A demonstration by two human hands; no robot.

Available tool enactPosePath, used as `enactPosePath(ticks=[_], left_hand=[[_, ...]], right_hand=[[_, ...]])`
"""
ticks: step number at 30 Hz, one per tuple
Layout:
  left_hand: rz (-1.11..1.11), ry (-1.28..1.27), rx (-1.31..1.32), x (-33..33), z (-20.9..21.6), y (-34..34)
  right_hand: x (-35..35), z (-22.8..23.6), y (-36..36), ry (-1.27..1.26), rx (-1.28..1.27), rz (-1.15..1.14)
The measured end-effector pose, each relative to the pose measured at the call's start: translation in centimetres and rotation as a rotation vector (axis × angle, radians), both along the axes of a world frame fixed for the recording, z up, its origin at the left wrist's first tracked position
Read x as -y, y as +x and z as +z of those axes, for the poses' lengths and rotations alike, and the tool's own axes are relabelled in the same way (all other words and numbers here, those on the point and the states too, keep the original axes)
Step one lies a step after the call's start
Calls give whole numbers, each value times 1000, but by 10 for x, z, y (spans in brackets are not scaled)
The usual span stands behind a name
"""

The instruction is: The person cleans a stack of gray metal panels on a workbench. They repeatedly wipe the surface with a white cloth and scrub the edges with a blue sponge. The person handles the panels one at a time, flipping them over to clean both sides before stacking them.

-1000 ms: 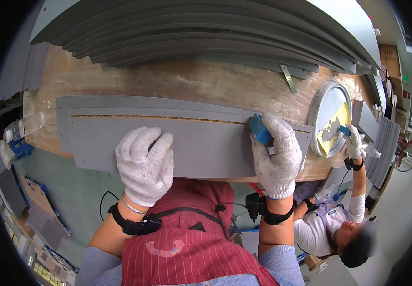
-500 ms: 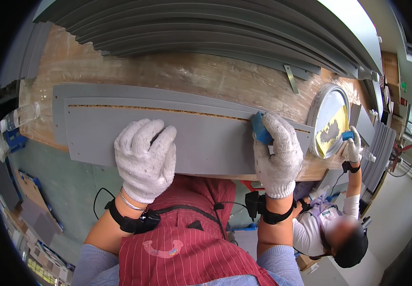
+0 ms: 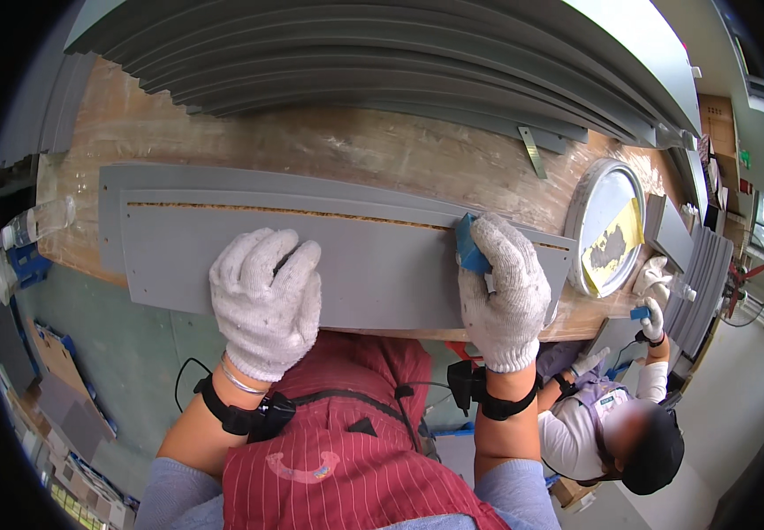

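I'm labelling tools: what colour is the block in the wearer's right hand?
The block is blue, best seen in the head view.

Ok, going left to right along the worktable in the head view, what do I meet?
Clear plastic bottle → left gloved hand on the grey board → right gloved hand holding a blue block → round lid with a yellow sheet on it → co-worker's gloved hand.

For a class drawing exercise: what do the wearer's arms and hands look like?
Left hand and right hand wear white knitted gloves; black wrist straps carry black boxes, with a silvery bangle on the left. A dark cable meets the right box. Sleeves are pale blue-grey.
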State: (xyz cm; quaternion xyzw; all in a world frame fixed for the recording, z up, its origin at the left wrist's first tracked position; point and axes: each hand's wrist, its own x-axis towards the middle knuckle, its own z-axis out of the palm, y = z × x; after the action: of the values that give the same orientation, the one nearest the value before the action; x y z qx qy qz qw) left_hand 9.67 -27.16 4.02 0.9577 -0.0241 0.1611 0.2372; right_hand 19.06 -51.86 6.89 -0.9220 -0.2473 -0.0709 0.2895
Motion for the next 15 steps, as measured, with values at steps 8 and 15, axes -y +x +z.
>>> enactPosePath(ticks=[8, 15], left_hand=[[6, -2, -3, 0, -1, -2], [25, 12, 2, 1, -1, -4]], right_hand=[[-1, -4, -1, 39, 14, 10], [1, -5, -1, 43, 18, -10]])
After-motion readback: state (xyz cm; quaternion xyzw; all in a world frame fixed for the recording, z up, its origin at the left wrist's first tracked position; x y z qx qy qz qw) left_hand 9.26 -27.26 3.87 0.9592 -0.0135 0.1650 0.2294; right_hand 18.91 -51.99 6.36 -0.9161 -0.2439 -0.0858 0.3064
